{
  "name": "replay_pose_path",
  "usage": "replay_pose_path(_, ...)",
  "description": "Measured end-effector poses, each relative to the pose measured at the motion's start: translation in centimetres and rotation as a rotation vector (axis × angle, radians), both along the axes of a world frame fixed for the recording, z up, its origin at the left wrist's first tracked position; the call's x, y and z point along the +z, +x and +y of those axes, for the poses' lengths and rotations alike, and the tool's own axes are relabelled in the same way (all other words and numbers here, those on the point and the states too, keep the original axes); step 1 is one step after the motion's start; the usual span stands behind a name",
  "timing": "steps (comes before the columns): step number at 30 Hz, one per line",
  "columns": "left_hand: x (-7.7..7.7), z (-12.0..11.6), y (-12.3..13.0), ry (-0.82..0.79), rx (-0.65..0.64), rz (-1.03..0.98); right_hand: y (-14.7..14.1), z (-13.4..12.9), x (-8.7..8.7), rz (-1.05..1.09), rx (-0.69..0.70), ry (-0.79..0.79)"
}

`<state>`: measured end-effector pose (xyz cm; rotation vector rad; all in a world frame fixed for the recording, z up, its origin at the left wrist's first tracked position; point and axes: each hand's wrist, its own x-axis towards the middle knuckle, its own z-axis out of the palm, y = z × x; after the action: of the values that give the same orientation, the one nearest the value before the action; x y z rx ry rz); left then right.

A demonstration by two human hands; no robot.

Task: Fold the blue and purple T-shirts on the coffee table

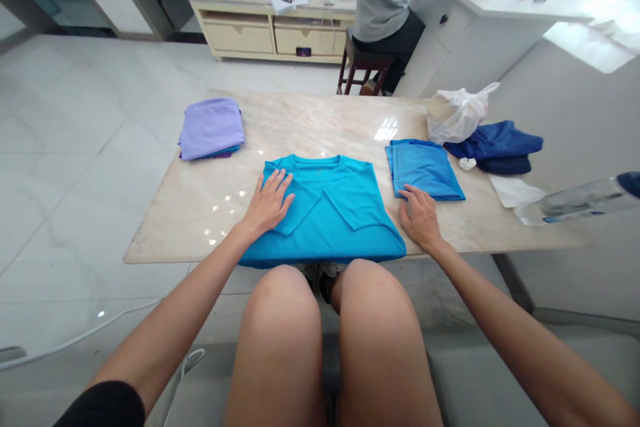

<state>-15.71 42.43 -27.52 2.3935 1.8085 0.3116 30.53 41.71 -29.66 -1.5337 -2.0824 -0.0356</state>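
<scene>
Two bare hands are placed near the front edge of a pale marble tabletop [200, 240]. The left hand [270, 203] is spread flat with its fingers splayed, pressed onto the folded left side of a turquoise T-shirt [350, 240], and nothing is pinched. The right hand [420, 217] is held just beside the shirt with its fingers loosely curved, not pinching, and its fingertips are set at the edge of a folded sky-blue garment [425, 170]. The shirt is laid at the middle of the table's front edge, with its sides folded inward and its lower edge hanging slightly over toward the knees.

The overhanging edge could be dragged off the polished marble by the knees or by the cloth's own weight. The folded flaps could be shifted or creased if the left hand is slid rather than lifted. The sky-blue garment could be pushed askew by the right fingertips. Any spill from a clear water bottle [575, 200], seen toward the right, could wet a navy garment [493, 147] or the other cloth nearby.
</scene>
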Motion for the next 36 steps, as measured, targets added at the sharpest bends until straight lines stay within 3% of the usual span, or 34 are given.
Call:
replay_pose_path(4,-0.4,0.8,1.2,-0.062,-0.036,0.014,-4.4,0.7,1.5,-0.027,0.202,-0.066)
replay_pose_path(7,-0.7,1.7,1.0,-0.072,-0.055,0.017,-8.8,2.1,1.6,-0.103,0.378,-0.172)
replay_pose_path(10,-0.4,3.2,-0.4,-0.015,-0.082,-0.022,-11.2,5.2,1.5,-0.146,0.414,-0.237)
replay_pose_path(12,0.0,4.8,-1.8,0.048,-0.005,-0.063,-10.9,8.4,1.7,-0.132,0.371,-0.253)
replay_pose_path(15,0.8,8.0,-3.8,0.042,0.214,-0.098,-8.5,13.7,2.8,-0.153,0.287,-0.323)
replay_pose_path(19,2.2,11.6,-5.2,-0.238,0.327,-0.149,-6.2,18.6,4.8,-0.230,0.241,-0.634)
replay_pose_path(22,3.3,13.1,-5.1,-0.395,0.279,-0.164,-6.6,19.6,6.1,-0.257,0.231,-0.796)
replay_pose_path(27,5.5,13.9,-4.0,-0.562,0.202,-0.285,-8.6,19.5,8.2,-0.340,0.283,-0.888)
replay_pose_path(30,7.3,14.2,-3.5,-0.724,0.224,-0.425,-9.3,19.8,9.8,-0.293,0.281,-0.964)
replay_pose_path(33,8.9,14.9,-3.3,-0.918,0.277,-0.389,-9.8,20.5,11.0,-0.181,0.214,-1.157)
replay_pose_path(36,9.7,16.2,-3.3,-0.914,0.356,-0.337,-10.2,22.0,11.6,-0.181,0.144,-1.215)
